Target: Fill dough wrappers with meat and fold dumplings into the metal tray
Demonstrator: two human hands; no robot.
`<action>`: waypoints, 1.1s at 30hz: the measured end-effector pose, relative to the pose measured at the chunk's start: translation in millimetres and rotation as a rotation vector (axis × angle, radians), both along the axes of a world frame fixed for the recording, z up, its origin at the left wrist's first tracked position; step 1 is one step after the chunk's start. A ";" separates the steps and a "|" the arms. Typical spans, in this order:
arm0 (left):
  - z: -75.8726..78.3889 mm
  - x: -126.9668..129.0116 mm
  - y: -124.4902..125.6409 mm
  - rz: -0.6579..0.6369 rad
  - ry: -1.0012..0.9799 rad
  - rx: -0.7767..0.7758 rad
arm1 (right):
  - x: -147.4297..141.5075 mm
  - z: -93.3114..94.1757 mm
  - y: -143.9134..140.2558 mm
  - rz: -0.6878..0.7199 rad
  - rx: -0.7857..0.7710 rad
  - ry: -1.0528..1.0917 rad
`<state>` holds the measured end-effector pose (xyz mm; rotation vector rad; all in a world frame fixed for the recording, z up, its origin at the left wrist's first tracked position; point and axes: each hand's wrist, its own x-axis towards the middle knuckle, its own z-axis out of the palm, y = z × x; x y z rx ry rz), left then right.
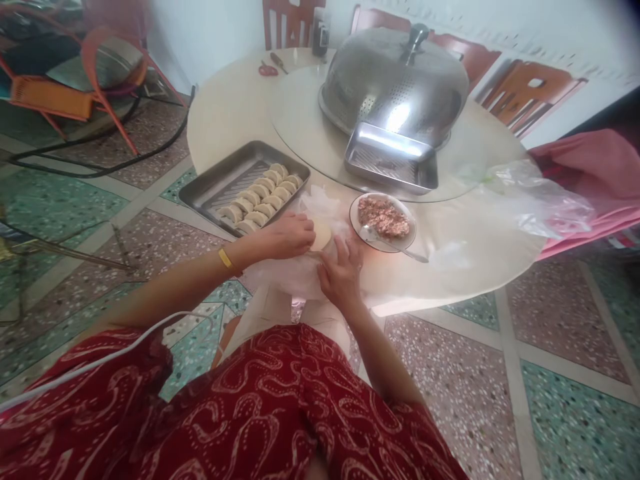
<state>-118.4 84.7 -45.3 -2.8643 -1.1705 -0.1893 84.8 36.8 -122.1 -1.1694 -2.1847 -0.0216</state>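
Observation:
A stack of round pale dumpling wrappers [321, 235] lies on a clear plastic bag [320, 203] at the near edge of the round table [235, 113]. My left hand [289, 235] pinches the wrapper on top from the left. My right hand [341, 272] rests just below the stack, fingers touching the plastic. A metal tray [210, 183] to the left holds several folded dumplings [263, 200] in two rows. A plate [356, 207] of minced meat filling [383, 217] with a spoon [395, 245] stands to the right.
A large metal dome cover [395, 83] and an empty metal tray [390, 160] sit on the glass turntable [300, 127]. Red scissors [267, 69] lie at the far edge. A crumpled plastic bag [535, 197] and pink cloth [595, 173] are at the right; chairs surround the table.

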 end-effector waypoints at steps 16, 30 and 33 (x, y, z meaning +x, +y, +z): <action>9.6 -11.6 4.3 0.210 -0.453 -0.200 | -24.7 38.1 62.1 0.044 -0.193 0.069; 9.9 35.0 -6.4 0.653 -2.200 -1.351 | -40.9 116.1 114.7 0.176 -0.177 -0.035; 24.8 37.2 -6.3 0.524 -2.317 -1.359 | -31.7 112.1 73.4 0.233 0.029 -0.118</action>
